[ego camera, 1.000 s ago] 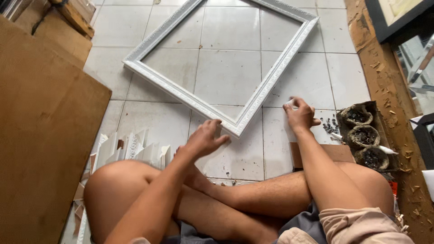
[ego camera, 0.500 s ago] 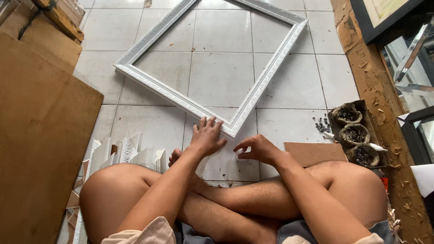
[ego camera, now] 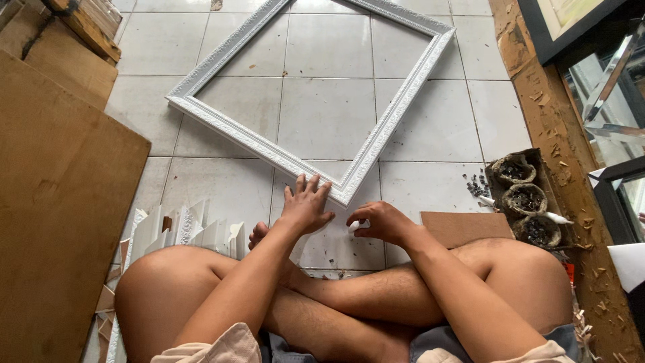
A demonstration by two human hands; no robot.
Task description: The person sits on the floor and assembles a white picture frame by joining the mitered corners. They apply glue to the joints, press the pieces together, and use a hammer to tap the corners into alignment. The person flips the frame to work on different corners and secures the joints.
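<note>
Sitting cross-legged on the white tiled floor [ego camera: 322, 128], the person has the left hand [ego camera: 306, 205] spread flat, fingers released, pressing on the tile just at the near corner of the large white ornate rectangular picture frame [ego camera: 376, 144], fingertips touching its moulding. Beside it, the right hand [ego camera: 379, 222] curls its fingers around a small white piece [ego camera: 357, 226], possibly filler or chalk. Lying flat and empty, the frame looks light but long-limbed and stiff, likely weak at its mitred corners and easily chipped on the relief; gripping two opposite rails near mid-length seems safer than lifting by one corner. Farther right, a brown cardboard tray of three cups of dark nails [ego camera: 525, 199] sits well apart.
</note>
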